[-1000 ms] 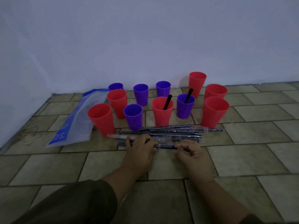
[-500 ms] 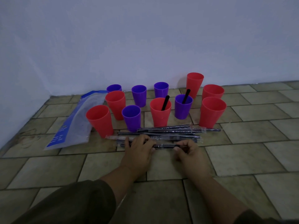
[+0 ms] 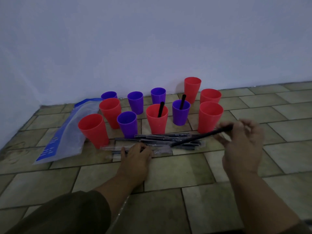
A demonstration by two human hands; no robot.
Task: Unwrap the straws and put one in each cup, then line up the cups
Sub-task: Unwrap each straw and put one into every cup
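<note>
Tiled flooring (image 3: 168, 169) is meeting a pale wall (image 3: 152, 39), and the cups are standing in a loose cluster at 12 o'clock from the person.

The right hand (image 3: 243, 141) is pinching one end of a bare black straw (image 3: 200, 136), its fingers curled round it (the grip itself is blurred). The straw's long axis is running from that hand down toward 8 o'clock, and its free tip is hanging over the pile of wrapped straws (image 3: 160, 138).

The left hand (image 3: 136, 154) is resting on the near edge of that pile. I cannot tell whether it is pinching a wrapper or only pressing down.

The nearest empty red cup (image 3: 210, 116) is sitting at about 10 o'clock from the right hand, just beside it, with the straw crossing in front of its base. That makes the right hand much the nearer one. The straw will probably need swinging from its slant to near upright, free tip first, to drop into that mouth. Two cups, a red one (image 3: 157, 118) and a purple one (image 3: 181, 112), are already holding straws.
</note>
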